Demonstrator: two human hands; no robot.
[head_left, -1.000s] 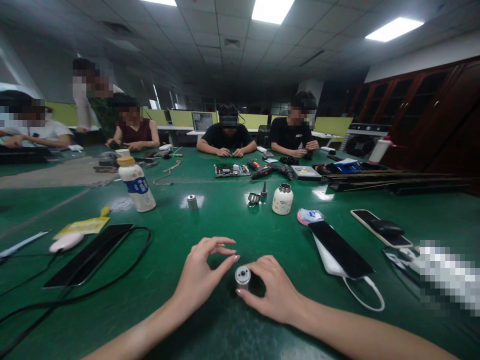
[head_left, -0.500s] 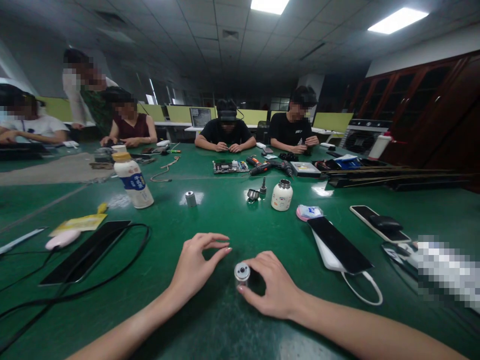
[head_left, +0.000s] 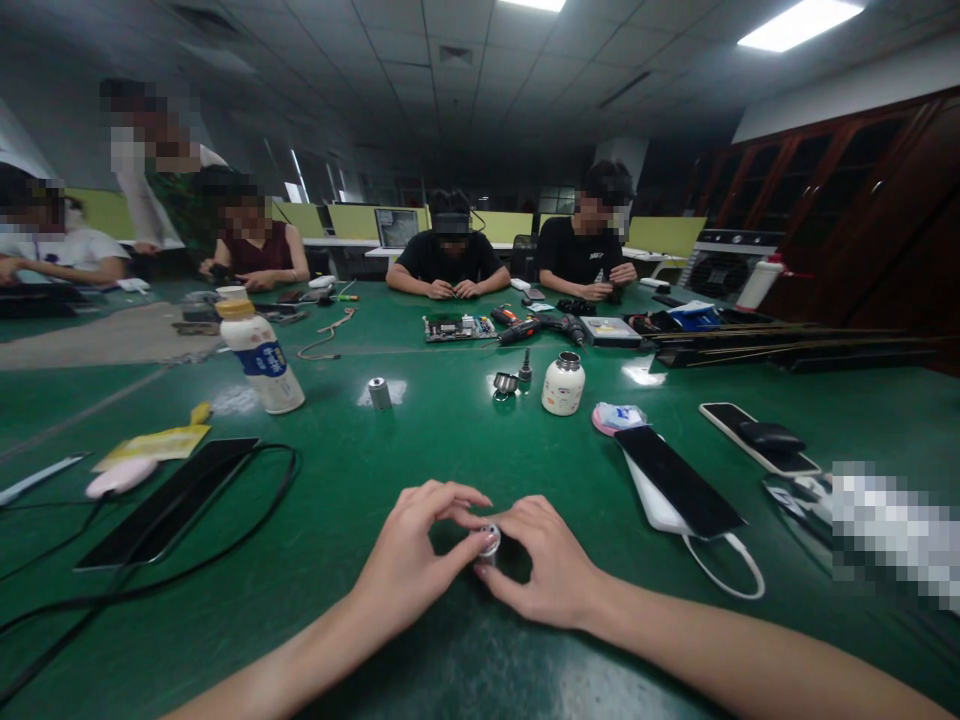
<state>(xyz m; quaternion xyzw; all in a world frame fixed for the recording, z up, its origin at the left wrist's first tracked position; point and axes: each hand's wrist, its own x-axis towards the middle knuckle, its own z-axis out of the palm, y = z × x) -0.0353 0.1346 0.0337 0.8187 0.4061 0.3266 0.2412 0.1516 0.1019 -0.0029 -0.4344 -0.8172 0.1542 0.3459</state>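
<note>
Green table [head_left: 360, 470] under everything; right hand [head_left: 547, 560], thumb and fingers pinching sides of upright metal cylinder; left hand [head_left: 409, 540], thumb and forefinger curved at cylinder's top, other fingers bent, firmness unclear; farther off, bottle [head_left: 262, 365], white jar [head_left: 563, 388]; metal cylinder [head_left: 493, 550] between hands; similar cylinder [head_left: 380, 395] standing apart

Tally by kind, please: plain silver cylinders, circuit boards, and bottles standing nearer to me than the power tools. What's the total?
Silver cylinders: 2 (one silver cylinder at the left hand and right hand; a lone cylinder farther back)
Circuit boards: 1 (circuit board)
Bottles: 2 (yellow-capped bottle; open cream bottle)
Total: 5
</note>
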